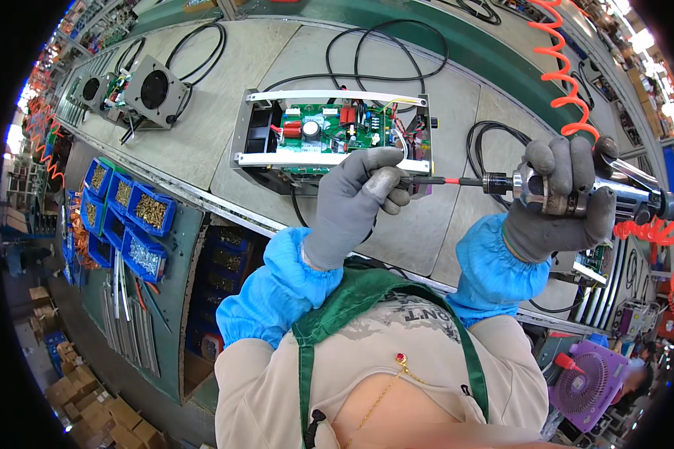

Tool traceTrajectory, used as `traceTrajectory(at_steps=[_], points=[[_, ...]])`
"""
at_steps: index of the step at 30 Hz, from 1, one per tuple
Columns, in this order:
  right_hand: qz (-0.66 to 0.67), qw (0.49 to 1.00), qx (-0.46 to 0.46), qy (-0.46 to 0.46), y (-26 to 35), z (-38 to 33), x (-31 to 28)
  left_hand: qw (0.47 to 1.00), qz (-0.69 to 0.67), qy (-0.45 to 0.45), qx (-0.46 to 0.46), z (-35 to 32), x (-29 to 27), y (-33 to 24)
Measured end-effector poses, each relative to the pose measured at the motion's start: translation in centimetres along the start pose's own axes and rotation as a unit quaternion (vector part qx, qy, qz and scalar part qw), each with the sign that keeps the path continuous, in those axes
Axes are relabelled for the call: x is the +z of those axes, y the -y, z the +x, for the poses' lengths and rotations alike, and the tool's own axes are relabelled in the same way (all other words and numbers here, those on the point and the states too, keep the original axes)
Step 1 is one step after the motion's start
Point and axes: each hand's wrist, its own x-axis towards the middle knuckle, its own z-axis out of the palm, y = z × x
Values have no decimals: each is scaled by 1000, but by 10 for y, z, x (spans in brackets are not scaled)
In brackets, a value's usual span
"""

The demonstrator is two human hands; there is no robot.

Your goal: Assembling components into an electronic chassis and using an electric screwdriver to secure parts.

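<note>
Driving a screw into the open metal chassis by the look of it, at its right end near 3 o'clock of the green circuit board.

Right hand, grey-gloved, wrapped fully round the body of the pneumatic screwdriver — fingers curled tight over the top, pressed together. Left hand, also gloved, out at 9 o'clock of the tool, fingertips pinching the thin bit right by its tip, just beside the chassis's lower white rail. Whether a screw sits on the tip cannot be told; hidden behind the glove.

To do this well:
- Keep the bit square to the side wall of the chassis, tool held level rather than drooping toward the worktop.
- Steady the tip with the pinch only until seated, then ease the left fingertips back from the spinning part — glove fabric close to the bit looks a snag risk.
- Push straight along the tool's axis, no sideways lean, so the tip does not skate onto the board or the loose wires at its 3 o'clock edge.
- Mind the orange coiled air hose running off toward 12 o'clock, and the black cable loop lying just under the bit; either could tug or foul the line.

Blue bins of screws well apart at 9 o'clock, off the worktop edge; fan units further along at 10 o'clock.
</note>
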Motion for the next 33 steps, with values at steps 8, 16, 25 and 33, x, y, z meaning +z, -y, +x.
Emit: traceTrajectory(at_steps=[8, 16, 25, 33], points=[[-20, 1000, -13, -16, 2, -4, -6, 994, 107, -11, 14, -1, -10, 3], [-15, 998, -16, -51, 14, -6, -19, 860, 503, 8, -81, 0, -54, 76], [-13, 999, -11, -37, 20, -8, -25, 949, -29, 8, -314, -10, -58, 107], [-27, 998, -22, -42, 26, -10, -27, 946, -136, -69, -287, -6, -71, 116]])
